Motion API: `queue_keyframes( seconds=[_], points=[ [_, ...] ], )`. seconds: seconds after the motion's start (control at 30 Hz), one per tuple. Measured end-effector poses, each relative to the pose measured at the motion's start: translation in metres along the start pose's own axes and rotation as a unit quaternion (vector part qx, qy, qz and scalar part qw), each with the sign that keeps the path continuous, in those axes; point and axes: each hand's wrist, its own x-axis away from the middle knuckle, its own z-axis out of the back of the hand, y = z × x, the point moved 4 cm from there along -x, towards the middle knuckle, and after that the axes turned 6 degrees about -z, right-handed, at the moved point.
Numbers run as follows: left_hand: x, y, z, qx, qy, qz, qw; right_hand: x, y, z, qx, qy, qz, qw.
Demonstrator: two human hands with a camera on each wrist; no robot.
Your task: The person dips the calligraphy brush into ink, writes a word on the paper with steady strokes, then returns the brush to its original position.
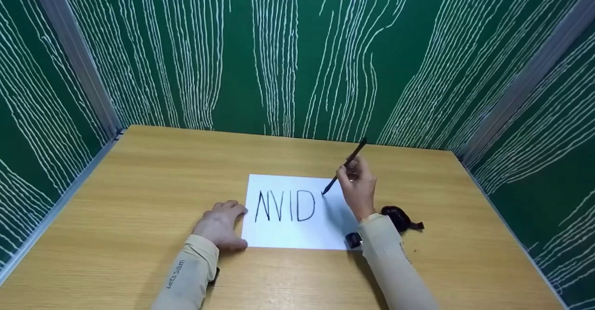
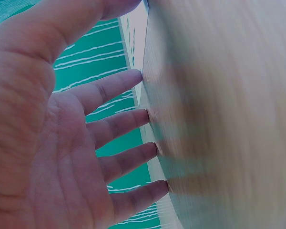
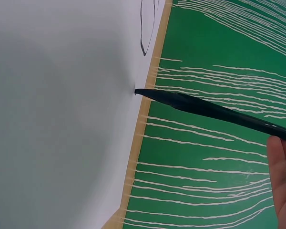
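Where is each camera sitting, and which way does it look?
Head: on the person's head, looking forward and down at the wooden table and white paper; shows left hand, right hand and sleeves.
Left wrist: on that wrist, looking across the palm toward the table; thumb and fingers show.
Right wrist: on that wrist, looking at the black pen and paper; part of the right hand shows.
Shared: head and right wrist views both show the pen and paper.

The white paper [image 1: 293, 234] reads "NVID" — the left sleeve [image 1: 187, 277], apparently, "Lets Slim".
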Motion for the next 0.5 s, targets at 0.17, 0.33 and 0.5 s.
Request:
queue_keyframes(
  seconds=[0.17,0.33,0.5],
  points=[
    [0.0,-0.0002,0.0009,-0.001,0.002,-0.003,1.0,-0.0007,0.0024,-0.001,-0.003,-0.002,-0.003,1.0],
    [-0.0007,-0.0003,0.001,-0.004,0.006,-0.011,0.9999,-0.0026,0.0051,-0.0003,-0.019,0.003,0.019,1.0],
    [-0.0006,-0.0014,-0.0001,-0.008,0.008,-0.012,0.9999,-0.0018,0.0046,0.0,-0.021,0.008,0.03,0.999]
  ],
)
